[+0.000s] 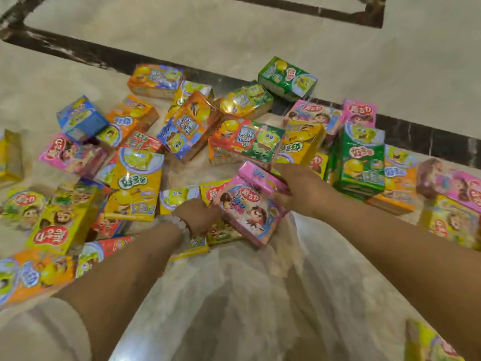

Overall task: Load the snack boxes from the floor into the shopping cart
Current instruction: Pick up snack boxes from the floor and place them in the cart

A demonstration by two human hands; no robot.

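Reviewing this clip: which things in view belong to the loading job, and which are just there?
Job:
- pink snack box, gripped by left hand and right hand
- loose snack boxes on the floor, e.g. green box, yellow box, blue box

Just there:
- marble floor
- dark inlay strip
- bead bracelet

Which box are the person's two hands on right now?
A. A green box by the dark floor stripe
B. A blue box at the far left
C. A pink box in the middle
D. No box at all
C: the left hand and the right hand are each at a side of the pink box among the boxes on the floor.
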